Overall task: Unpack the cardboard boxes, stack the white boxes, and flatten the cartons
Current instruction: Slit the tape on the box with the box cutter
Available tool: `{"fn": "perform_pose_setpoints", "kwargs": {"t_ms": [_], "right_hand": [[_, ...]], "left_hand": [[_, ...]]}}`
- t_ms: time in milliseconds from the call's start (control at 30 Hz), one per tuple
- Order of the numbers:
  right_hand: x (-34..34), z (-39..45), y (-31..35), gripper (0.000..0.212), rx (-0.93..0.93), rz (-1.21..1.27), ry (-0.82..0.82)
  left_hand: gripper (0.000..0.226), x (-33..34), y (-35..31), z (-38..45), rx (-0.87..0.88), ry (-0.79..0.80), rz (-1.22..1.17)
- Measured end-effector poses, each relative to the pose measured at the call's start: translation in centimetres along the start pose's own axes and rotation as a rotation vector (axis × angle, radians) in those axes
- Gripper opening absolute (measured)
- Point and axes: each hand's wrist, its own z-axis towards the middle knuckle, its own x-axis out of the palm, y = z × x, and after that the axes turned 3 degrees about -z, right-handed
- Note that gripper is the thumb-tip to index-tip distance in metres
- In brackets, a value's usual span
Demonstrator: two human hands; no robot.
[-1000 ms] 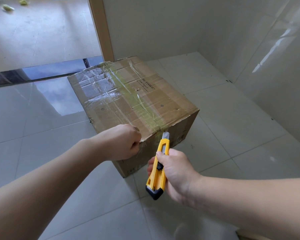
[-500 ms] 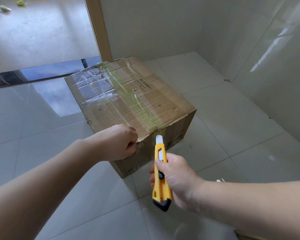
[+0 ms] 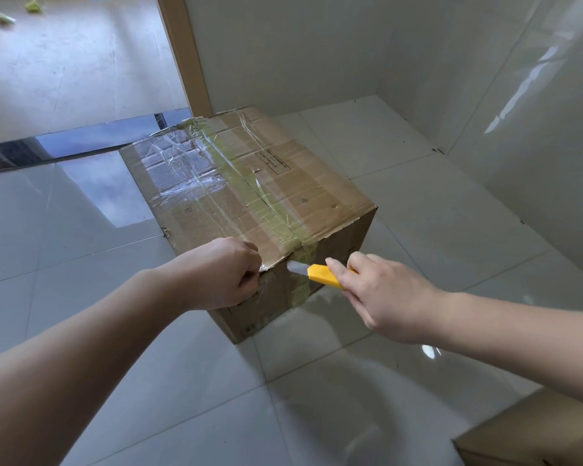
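Sitting on the grey tiled floor (image 3: 418,213) near a corner of the walls, the taped cardboard box (image 3: 249,183) is closed. The left hand (image 3: 223,272) is curled at the box's near top edge, pinching the flap's rim. The right hand (image 3: 384,294) grasps a yellow utility knife (image 3: 322,275), its blade against the tape on the box's front face. Part of another carton (image 3: 535,432) shows at lower right.

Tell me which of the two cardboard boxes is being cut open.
The taped brown cardboard box by the door frame; the yellow utility knife is at its front tape. The other brown carton, bottom right, lies untouched.
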Motion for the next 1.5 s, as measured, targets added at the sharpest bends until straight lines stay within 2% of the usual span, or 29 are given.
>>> {"fn": "perform_pose_setpoints", "kwargs": {"t_ms": [67, 233, 367, 500, 633, 733, 833, 900, 967, 1167, 1267, 1367, 1500], "right_hand": [[-0.1, 0.8, -0.1, 0.046, -0.004, -0.014, -0.007], [-1.1, 1.1, -0.1, 0.055, 0.088, 0.028, 0.193], [-1.3, 1.0, 0.0, 0.053, 0.128, 0.050, 0.227], [-0.4, 2.5, -1.2, 0.046, 0.188, 0.084, 0.201], [-0.3, 0.5, -3.4, 0.053, 0.260, 0.097, 0.166], [-0.8, 0.1, -3.8, 0.050, 0.220, 0.171, 0.097], [-1.5, -0.4, -4.1, 0.038, 0.090, 0.209, 0.052], [-1.9, -0.9, -4.4, 0.042, 0.049, 0.292, 0.014], [-2.1, -0.7, -4.4, 0.046, 0.086, 0.388, -0.042], [-2.7, 4.2, -2.1, 0.033, 0.086, 0.467, -0.072], [-2.6, 6.1, -1.7, 0.016, 0.097, 0.539, -0.030], [-2.8, 8.3, -1.3, 0.015, 0.120, 0.593, -0.038], [-3.6, 12.1, -1.0, 0.018, 0.143, 0.724, -0.056]], "left_hand": [[0.025, 0.0, 0.0, 0.0, 0.001, 0.001, 0.003], [0.025, 0.1, 0.1, -0.1, 0.009, -0.027, 0.016], [0.024, 0.2, 0.0, -0.1, 0.024, -0.031, 0.013], [0.025, -0.2, 0.1, -0.2, 0.038, -0.055, -0.002], [0.026, 0.2, 0.2, -0.6, 0.038, -0.055, 0.006], [0.026, 0.1, 0.2, -0.6, 0.010, -0.048, 0.024], [0.023, 0.1, 0.1, -0.5, -0.030, -0.024, 0.047], [0.022, 0.2, -0.1, -0.4, -0.023, 0.004, 0.055], [0.023, 0.0, -0.2, -0.3, -0.017, 0.034, 0.040], [0.025, -0.3, -2.3, -0.7, -0.008, 0.115, -0.008], [0.030, -0.2, -3.7, -0.9, 0.014, 0.232, -0.089], [0.036, -1.2, -3.6, -1.1, -0.088, 0.289, -0.214], [0.030, -2.9, -1.9, -0.5, -0.285, 0.152, -0.100]]}}
